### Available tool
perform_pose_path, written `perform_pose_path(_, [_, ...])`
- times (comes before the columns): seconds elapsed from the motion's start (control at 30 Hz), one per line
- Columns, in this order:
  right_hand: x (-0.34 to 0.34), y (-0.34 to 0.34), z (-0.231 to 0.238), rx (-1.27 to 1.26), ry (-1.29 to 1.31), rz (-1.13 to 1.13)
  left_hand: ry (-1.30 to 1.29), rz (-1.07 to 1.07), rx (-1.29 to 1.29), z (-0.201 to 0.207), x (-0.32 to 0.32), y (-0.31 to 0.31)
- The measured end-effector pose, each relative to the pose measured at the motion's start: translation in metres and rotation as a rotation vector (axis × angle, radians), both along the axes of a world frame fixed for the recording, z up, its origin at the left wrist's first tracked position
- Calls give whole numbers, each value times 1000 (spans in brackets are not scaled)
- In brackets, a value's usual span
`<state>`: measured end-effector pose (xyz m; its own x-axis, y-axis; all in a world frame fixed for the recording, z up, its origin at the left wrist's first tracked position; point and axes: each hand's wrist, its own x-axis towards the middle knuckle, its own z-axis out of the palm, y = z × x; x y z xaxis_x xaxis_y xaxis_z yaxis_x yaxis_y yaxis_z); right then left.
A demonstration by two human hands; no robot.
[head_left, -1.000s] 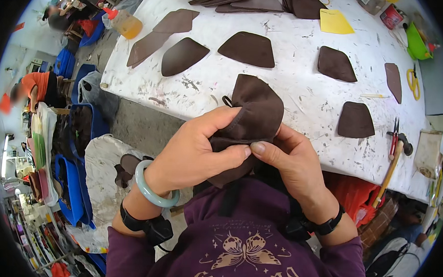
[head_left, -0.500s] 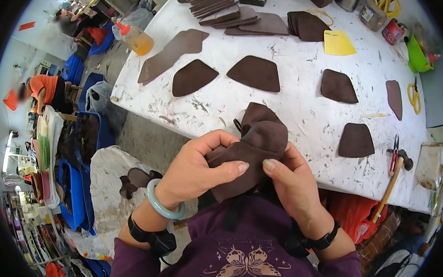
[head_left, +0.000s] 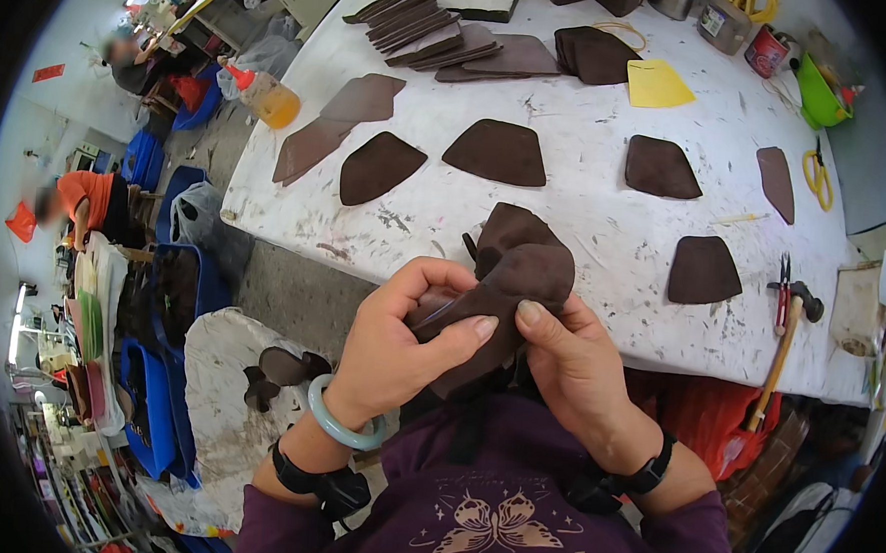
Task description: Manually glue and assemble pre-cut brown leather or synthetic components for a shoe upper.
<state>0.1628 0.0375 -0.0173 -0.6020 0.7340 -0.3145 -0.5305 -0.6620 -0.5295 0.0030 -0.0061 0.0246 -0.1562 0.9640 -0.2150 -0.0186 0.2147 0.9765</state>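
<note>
Both hands hold a dark brown leather-like piece (head_left: 531, 271) just off the near edge of the table. It is made of several curved, folded flaps, and a small dark loop sticks out at its left. My left hand (head_left: 389, 344) grips its left side, thumb along a folded edge and fingers behind. My right hand (head_left: 583, 369) pinches the right side, thumb tip on the front surface near the left thumb. The fingers under the piece are mostly hidden. Beyond it on the table lie flat dark brown cut pieces (head_left: 497, 151), apart from one another.
The white, stained table (head_left: 587, 209) bears stacked brown pieces (head_left: 406, 19), yellow paper (head_left: 660, 84), a glue-like amber bottle (head_left: 272, 102), yellow-handled scissors (head_left: 819, 181), red-handled pliers (head_left: 784, 289) and a hammer (head_left: 781, 364). A covered stool (head_left: 216, 395) stands left. People work far left.
The view has shifted a little. My right thumb has moved slightly up and left on the brown piece, whose lower flap now looks narrower and more folded. Both hands keep their grip.
</note>
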Motion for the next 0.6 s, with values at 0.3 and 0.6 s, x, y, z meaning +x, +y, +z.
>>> perform_pose_path(0.3, [37,7,4,318,-417,175,-46,-217,-160,20,-31,12])
perform_pose_path(0.6, [24,46,34,1315,-565,35,347,-669,-204,54,-40,29])
